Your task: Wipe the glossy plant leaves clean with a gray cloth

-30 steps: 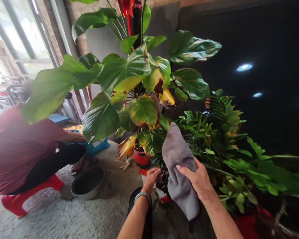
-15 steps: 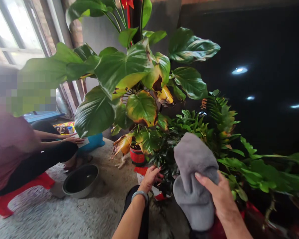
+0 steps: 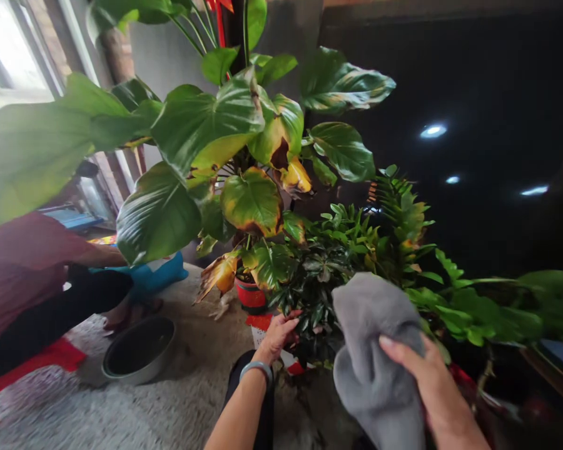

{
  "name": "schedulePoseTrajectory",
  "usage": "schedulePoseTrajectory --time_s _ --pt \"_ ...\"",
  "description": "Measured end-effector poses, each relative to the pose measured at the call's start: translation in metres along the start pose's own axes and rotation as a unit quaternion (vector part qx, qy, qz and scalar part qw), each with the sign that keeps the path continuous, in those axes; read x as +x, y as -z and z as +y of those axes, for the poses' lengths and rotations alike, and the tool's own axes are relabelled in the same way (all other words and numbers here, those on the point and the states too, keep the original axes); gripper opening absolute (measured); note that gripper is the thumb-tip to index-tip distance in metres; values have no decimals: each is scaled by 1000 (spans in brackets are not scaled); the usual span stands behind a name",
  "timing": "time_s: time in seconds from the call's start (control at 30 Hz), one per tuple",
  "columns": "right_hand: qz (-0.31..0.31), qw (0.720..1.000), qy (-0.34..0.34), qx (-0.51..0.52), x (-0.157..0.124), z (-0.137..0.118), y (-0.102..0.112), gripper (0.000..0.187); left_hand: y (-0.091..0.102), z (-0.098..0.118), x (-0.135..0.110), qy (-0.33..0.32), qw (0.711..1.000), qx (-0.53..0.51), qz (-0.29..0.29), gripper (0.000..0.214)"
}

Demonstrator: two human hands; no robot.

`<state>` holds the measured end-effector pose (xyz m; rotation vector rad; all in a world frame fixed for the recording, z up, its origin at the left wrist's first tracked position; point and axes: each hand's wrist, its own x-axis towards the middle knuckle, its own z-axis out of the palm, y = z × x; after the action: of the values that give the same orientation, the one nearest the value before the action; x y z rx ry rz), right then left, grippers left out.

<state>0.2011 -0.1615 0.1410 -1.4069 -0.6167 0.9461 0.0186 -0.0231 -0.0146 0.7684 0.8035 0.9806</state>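
Fingers (image 3: 429, 350) of the right hand (image 3: 434, 381) close around a soft grey plush cloth (image 3: 378, 337), the thumb laid across its near face while the cloth hides most of the other fingertips. The right forearm slants in from the lower right, and the fabric bunches above the thumb and hangs in thick, rounded folds below it. Well to the left of those fingers, the left hand (image 3: 276, 337) reaches forward, its fingers loosely curled at the edge of a bushy plant with small, dark, glossy leaves (image 3: 321, 275); whether they pinch a leaf cannot be told. A smooth, pale grey bangle (image 3: 258, 369) circles the left wrist.

Just beyond the left fingertips stands a round red pot with dark bands (image 3: 251, 295), leafy growth rising from it. Above it spread broad, shiny green leaves (image 3: 253, 203), some yellowed with brown, crisp edges. Below the left fingers, a white-and-red object (image 3: 259, 322) shows only in part. Farther left of them, a round grey basin (image 3: 145, 375) sits on the rough grey concrete floor (image 3: 107, 422); its inside is dark, its contents unclear. Beyond the basin, another person in a dull red top (image 3: 32, 250) sits on a red stool (image 3: 59, 356).
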Motion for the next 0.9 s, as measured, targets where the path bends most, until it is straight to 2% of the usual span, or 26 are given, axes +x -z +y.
schedulePoseTrajectory --time_s 0.07,0.13,0.27,0.33,0.4,0.47,0.57,0.63,0.7,0.77,0.83,0.9 --pt "35 997 1 63 17 -16 -7 39 1 0 0 -2 1000 1 2 48" --pt "30 993 -30 111 26 -13 -15 35 1 0 0 -4 1000 3 1 46" --pt "-47 983 -141 107 10 29 -19 30 -3 2 -3 -9 1000 6 7 43" --pt "-70 982 -150 88 -8 44 -11 31 -6 6 -6 -11 1000 10 7 41" --pt "-67 986 -132 81 -21 44 -2 32 -8 10 -8 -14 1000 16 15 37" --pt "-12 992 -88 92 -22 28 3 36 -9 12 -8 -21 999 21 34 33" --pt "94 984 12 154 -6 0 -2 40 -7 12 -8 -22 998 26 52 30" --pt "91 977 17 193 7 -4 -10 34 -5 12 -8 -17 998 32 50 28" --pt "41 981 -52 184 12 11 -17 27 -4 13 -9 -13 998 33 42 27" --pt "-8 981 -129 144 5 40 -18 23 -5 14 -10 -11 999 26 33 29" --pt "-33 977 -176 117 -9 68 -11 27 -6 16 -12 -6 1000 13 20 37" --pt "-37 973 -198 111 -25 82 -1 33 -6 16 -13 -1 1000 22 7 47"
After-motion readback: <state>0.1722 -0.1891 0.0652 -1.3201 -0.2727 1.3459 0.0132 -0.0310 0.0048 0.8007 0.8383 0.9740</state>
